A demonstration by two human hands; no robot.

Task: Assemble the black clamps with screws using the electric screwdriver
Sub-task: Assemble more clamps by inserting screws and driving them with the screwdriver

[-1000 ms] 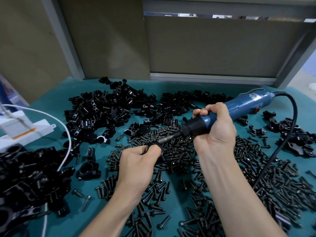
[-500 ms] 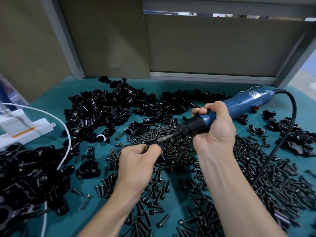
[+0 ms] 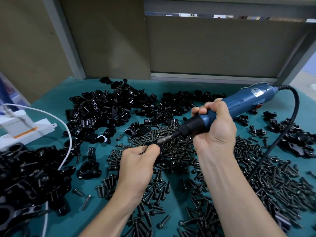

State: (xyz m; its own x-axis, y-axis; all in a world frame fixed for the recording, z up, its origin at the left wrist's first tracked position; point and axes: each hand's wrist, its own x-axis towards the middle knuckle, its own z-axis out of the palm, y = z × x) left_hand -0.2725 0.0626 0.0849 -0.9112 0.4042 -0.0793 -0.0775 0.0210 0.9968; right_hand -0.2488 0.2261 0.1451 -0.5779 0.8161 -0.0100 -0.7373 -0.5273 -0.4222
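Holding screwdriver [image 3: 239,105] to clamp [image 3: 161,150], screws [image 3: 273,177] crowding around

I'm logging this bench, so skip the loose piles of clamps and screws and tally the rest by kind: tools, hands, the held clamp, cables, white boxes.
electric screwdriver: 1
hands: 2, the left hand and the right hand
clamp held in the left hand: 1
cables: 2, the white cable and the black cord
white box: 1
Total: 7

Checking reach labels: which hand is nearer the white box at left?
Left. The left hand is right of the box, holding a clamp; the right hand is farther right, gripping the screwdriver.
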